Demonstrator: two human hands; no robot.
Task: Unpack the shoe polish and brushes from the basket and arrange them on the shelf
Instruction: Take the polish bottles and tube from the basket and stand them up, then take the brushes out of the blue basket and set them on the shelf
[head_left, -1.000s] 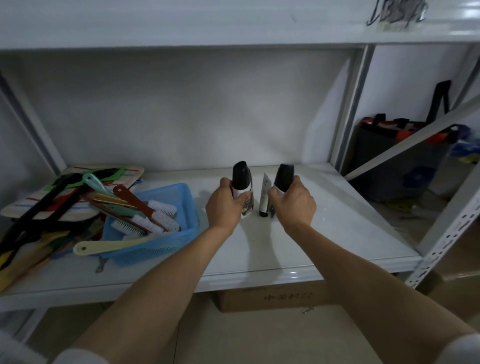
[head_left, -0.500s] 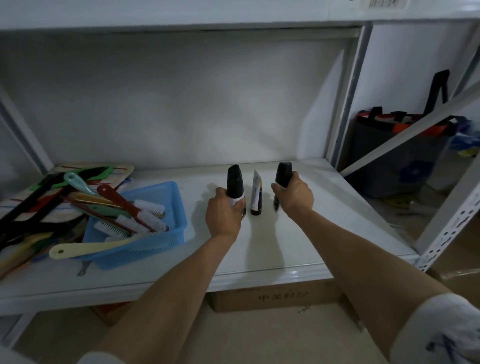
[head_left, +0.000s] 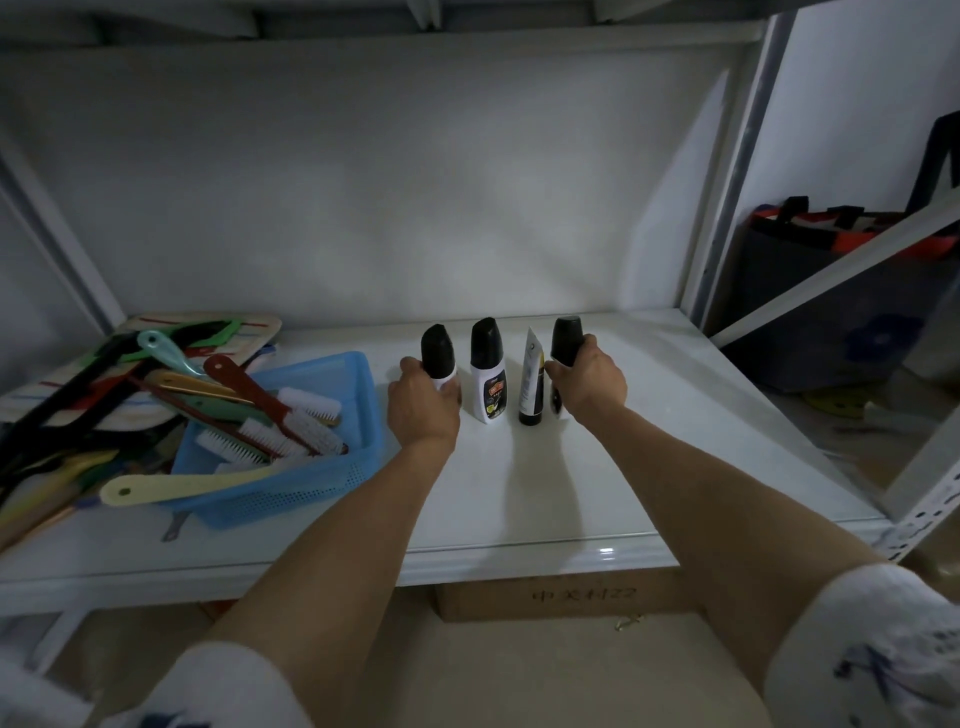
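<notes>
Since the earlier frame both hands have spread apart, uncovering a second bottle (head_left: 488, 371) at frame centre. Left hand (head_left: 423, 402) clasps the leftmost polish bottle (head_left: 438, 355); right hand (head_left: 587, 382) grips the rightmost bottle (head_left: 565, 340), beside the upright tube (head_left: 532, 384). Brushes (head_left: 291, 423) lie in the blue basket (head_left: 291, 499), lower left on the shelf (head_left: 649, 467).

white shelf (head_left: 597, 499), blue basket (head_left: 291, 493), polish bottles (head_left: 487, 374)
</notes>
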